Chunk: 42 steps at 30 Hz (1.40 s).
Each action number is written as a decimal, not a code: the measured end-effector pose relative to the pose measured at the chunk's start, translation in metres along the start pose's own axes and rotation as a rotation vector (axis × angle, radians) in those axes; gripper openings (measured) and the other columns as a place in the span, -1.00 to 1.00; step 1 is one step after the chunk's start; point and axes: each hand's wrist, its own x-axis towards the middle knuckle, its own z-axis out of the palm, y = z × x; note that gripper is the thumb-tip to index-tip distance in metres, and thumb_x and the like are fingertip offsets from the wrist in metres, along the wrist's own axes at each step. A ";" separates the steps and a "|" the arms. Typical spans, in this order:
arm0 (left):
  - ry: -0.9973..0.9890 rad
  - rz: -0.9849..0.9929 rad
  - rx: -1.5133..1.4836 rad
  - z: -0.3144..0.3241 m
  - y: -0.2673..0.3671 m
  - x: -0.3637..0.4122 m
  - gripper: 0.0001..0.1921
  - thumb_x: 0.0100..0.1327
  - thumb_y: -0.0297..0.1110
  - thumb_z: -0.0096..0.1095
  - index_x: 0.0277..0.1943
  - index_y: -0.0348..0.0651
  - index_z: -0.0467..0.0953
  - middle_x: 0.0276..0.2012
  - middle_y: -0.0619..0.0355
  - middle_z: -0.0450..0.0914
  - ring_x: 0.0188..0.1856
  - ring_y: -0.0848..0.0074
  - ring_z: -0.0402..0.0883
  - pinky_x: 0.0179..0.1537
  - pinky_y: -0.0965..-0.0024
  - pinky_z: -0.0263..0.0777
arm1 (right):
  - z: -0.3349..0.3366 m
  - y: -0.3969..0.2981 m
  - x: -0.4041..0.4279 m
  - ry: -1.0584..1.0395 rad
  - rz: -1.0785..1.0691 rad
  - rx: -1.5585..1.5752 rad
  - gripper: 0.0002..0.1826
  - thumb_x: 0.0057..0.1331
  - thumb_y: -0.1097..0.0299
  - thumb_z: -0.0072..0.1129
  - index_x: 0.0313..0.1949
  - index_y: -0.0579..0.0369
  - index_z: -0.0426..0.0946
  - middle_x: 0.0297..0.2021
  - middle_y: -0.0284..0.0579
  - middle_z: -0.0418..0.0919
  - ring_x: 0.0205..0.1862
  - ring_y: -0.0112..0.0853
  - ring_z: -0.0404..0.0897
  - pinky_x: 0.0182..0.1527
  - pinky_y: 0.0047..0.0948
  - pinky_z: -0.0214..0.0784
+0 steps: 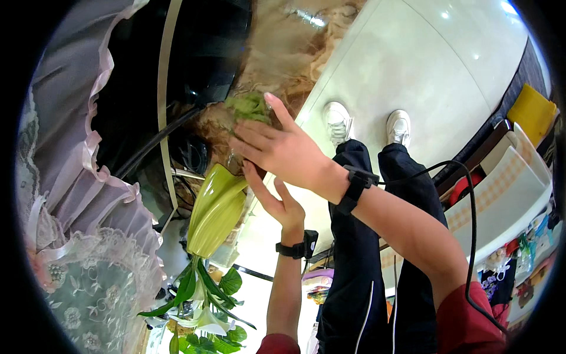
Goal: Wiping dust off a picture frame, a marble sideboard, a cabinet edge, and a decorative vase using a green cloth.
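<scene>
My right hand reaches left over a brown marbled surface, its thumb apart from its extended fingers. A blurred, crumpled green thing, possibly cloth, lies at these fingers, partly hidden by them; whether they grip it is unclear. Just below is my left hand, fingers apart, its fingertips close to my right fingers and beside the mouth of a glossy yellow-green vase. The vase has twisted ridges. White lilies and green leaves appear at its lower end in the view. Both wrists wear black straps.
A black glossy object stands on the brown marbled surface, with dark cables by it. Pink ruffled fabric with lace hangs at left. My white shoes are on the pale floor. A yellow object is at right; a black cable crosses my right arm.
</scene>
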 end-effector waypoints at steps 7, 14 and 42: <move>-0.170 0.160 0.328 -0.017 -0.019 -0.012 -0.35 0.58 -0.19 -0.02 0.52 -0.47 0.07 0.53 -0.36 0.08 0.56 -0.25 0.03 0.52 -0.17 -0.09 | 0.018 -0.004 0.017 0.094 -0.066 -0.085 -0.49 0.22 0.39 0.17 0.19 0.19 0.56 0.15 -0.09 0.61 0.25 -0.23 0.54 0.48 -0.26 0.21; -0.200 0.233 0.420 -0.012 -0.029 -0.013 -0.33 0.56 -0.18 0.00 0.53 -0.46 0.06 0.55 -0.37 0.03 0.57 -0.31 -0.05 0.52 -0.20 -0.12 | 0.024 -0.003 0.029 0.027 -0.132 -0.091 -0.53 0.26 0.38 0.16 0.17 0.16 0.57 0.20 -0.15 0.58 0.31 -0.28 0.49 0.50 -0.29 0.20; -0.103 0.392 0.825 0.023 -0.060 -0.013 0.06 0.50 0.15 0.04 0.54 -0.61 -0.38 0.56 -0.52 -0.39 0.58 -0.37 -0.37 0.51 -0.32 -0.34 | -0.021 0.059 -0.004 0.283 -0.045 -0.151 -0.53 0.20 0.41 0.28 0.15 -0.05 0.63 0.16 -0.28 0.62 0.33 -0.35 0.49 0.51 -0.26 0.21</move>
